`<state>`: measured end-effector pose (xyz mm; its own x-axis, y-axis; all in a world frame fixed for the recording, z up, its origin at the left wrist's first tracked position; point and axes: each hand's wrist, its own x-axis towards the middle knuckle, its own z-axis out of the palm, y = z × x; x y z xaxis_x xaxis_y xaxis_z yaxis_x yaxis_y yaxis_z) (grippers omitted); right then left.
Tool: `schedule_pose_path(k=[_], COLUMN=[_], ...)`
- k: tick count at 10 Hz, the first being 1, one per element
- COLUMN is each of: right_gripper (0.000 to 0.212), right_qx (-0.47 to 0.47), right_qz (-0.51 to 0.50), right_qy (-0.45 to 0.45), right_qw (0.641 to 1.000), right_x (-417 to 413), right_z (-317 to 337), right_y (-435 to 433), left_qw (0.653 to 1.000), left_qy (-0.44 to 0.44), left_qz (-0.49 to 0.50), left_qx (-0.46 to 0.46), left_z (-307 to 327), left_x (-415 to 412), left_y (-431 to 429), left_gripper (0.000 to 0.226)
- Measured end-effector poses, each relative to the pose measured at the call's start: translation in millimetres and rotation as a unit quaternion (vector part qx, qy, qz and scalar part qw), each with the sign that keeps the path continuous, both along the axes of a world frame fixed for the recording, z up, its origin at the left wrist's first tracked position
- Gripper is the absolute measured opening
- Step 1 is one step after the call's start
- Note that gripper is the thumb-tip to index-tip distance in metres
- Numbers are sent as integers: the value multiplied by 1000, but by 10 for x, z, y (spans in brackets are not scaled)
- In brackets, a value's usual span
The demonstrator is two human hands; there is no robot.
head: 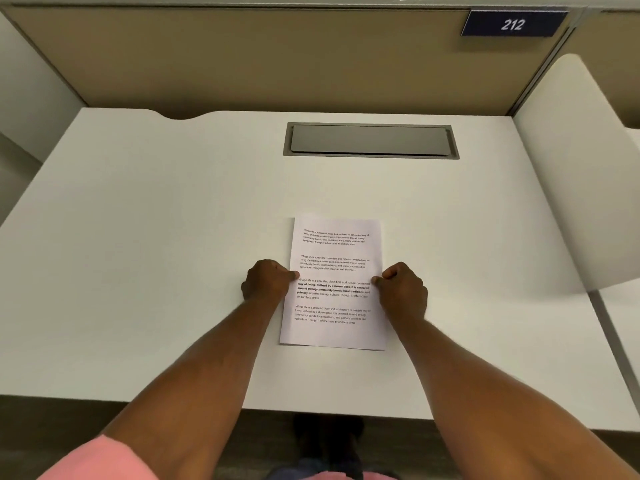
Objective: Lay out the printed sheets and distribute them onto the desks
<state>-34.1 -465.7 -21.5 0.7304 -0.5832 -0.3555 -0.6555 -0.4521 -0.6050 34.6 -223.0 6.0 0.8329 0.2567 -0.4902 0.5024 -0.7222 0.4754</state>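
Observation:
A white printed sheet [334,249] with several short paragraphs of black text lies flat on the white desk [156,237], near its front middle. My left hand [266,280] pinches the sheet's left edge at mid-height with curled fingers. My right hand [403,289] pinches the right edge opposite. Both forearms reach in from the bottom of the view. Whether more sheets lie under the top one cannot be told.
A grey cable-port lid [370,140] is set into the desk at the back. A tan partition [242,60] closes the rear, with a dark blue plate reading 212 [514,24]. A white side divider [571,161] stands at the right. Dark floor shows below the front edge.

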Motion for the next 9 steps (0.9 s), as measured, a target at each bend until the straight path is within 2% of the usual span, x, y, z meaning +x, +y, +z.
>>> schedule_pose_path(k=[2,4,5,6,7,9], right_gripper=[24,25,19,30,51,75], right_qx=[-54,-94,-137,-190,-230,-244], right_qz=[28,54,86,132,181,236], right_qy=[-3,-1,-17,-49,-90,-86], right_qw=[998,994,987,972,952,937], right_x=[-17,-20,-53,-112,-159,-160], right_z=[-56,-85,-105,-118,-92,-105], right_y=[-11,-15,-11,9,81,183], left_qw=[999,998,995,983,953,920], left_qy=[-5,-33,-81,-143,-213,-228], left_qz=[-30,-38,-39,-73,-169,-282], left_qx=[38,40,42,84,134,151], left_z=[-33,-105,-170,-208,-243,-278], left_x=[-42,-85,-109,-152,-207,-271], left_y=[-13,19,63,83,113,127], left_gripper=[27,27,32,43,63,86])
